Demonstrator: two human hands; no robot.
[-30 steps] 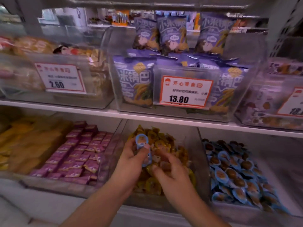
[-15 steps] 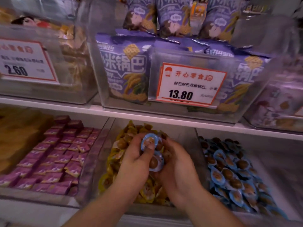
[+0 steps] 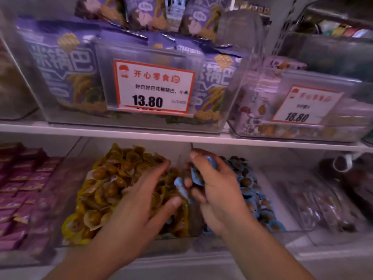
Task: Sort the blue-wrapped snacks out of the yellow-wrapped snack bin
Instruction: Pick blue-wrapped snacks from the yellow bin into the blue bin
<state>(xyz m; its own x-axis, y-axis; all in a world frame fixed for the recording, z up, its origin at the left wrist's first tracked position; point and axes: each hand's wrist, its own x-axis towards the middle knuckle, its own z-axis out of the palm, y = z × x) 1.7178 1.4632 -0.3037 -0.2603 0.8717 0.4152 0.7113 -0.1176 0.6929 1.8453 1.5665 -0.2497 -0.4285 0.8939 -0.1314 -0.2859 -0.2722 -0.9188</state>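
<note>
Head view: right hand (image 3: pixel 217 190) clutching several blue-wrapped snacks (image 3: pixel 182 183) above the divide between two bins
Its fingers curl round them, likely to carry them right of centre into the blue snack bin (image 3: pixel 260 201); the left hand (image 3: pixel 141 201) lies flat with fingers spread on the yellow-wrapped snacks (image 3: pixel 105 178) in the yellow snack bin (image 3: pixel 80 164), seemingly feeling for more strays; purple bags (image 3: pixel 66 63) fill the shelf above
</note>
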